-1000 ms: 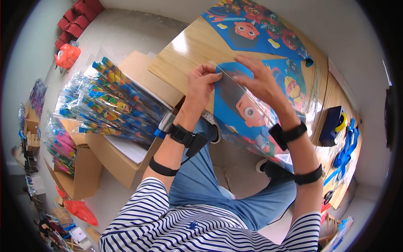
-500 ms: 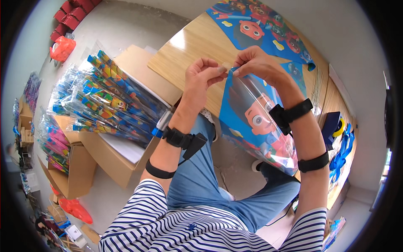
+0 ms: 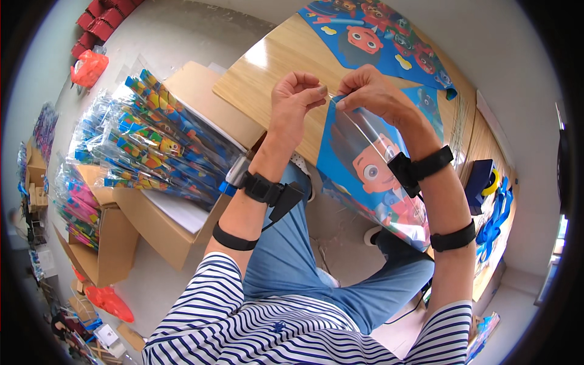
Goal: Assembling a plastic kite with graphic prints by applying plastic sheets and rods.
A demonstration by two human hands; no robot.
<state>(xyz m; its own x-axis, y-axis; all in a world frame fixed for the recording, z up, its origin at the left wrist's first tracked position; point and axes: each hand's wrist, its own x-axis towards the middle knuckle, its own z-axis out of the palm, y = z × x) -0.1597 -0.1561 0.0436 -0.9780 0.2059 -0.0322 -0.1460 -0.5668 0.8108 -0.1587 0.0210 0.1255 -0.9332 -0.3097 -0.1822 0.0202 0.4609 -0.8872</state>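
Observation:
A blue cartoon-printed sheet [image 3: 342, 141] with clear, shiny film over part of it hangs below my right hand [image 3: 374, 94]. The right thumb and fingers pinch its pointed top corner. Close beside that corner, my left hand [image 3: 297, 103] is closed in a pinch. A thin clear strip seems to run between the two hands; what the left fingertips hold is too small to make out. The lower end of the sheet reaches down over my right knee. Both hands are raised over the near edge of the wooden table [image 3: 267, 79].
More cartoon-printed sheets [image 3: 363, 39] lie on the table, with thin rods [image 3: 460, 125] at its right. Blue ribbon [image 3: 496, 222] and a yellow tape roll [image 3: 491, 182] are further right. At left, cardboard boxes [image 3: 118, 243] hold many bagged, rolled prints [image 3: 155, 140]. Red bags [image 3: 90, 67] lie beyond.
My left hand has shifted slightly up, and its fingers have drawn a little away from the sheet's corner. My right hand still pinches that corner, almost unmoved.

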